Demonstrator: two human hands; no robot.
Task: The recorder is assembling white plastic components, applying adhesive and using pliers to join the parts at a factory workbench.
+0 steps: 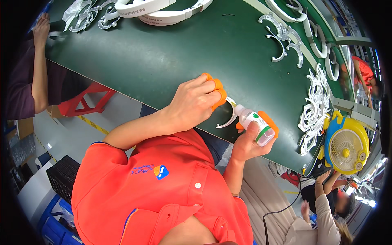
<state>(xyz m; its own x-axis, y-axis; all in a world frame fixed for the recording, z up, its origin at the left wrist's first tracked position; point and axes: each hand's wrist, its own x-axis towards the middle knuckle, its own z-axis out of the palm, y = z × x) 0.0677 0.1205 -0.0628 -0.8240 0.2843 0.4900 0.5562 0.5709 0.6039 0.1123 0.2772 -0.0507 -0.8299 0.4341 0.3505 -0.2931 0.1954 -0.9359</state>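
Observation:
My right hand (248, 143) is wrapped round a small clear plastic bottle (264, 132) with a white and green label. The bottle is tilted, its whitish top pointing toward my left hand (197, 100). Orange finger covers sit on fingers of both hands. My left hand is closed, with a white C-shaped plastic piece (232, 116) at its fingertips; the exact grip is hidden behind the fingers. The bottle's top is right beside this curved piece, and whether they touch I cannot tell. Both hands are over the near edge of the green table (163, 57).
White headphone headbands (165, 17) lie at the far side. Clear C-shaped parts (281, 34) sit far right, and a pile of white curved parts (315, 108) lies along the right edge. A yellow-blue fan (346, 149) stands beyond it. A co-worker's arm (40, 73) is at the left.

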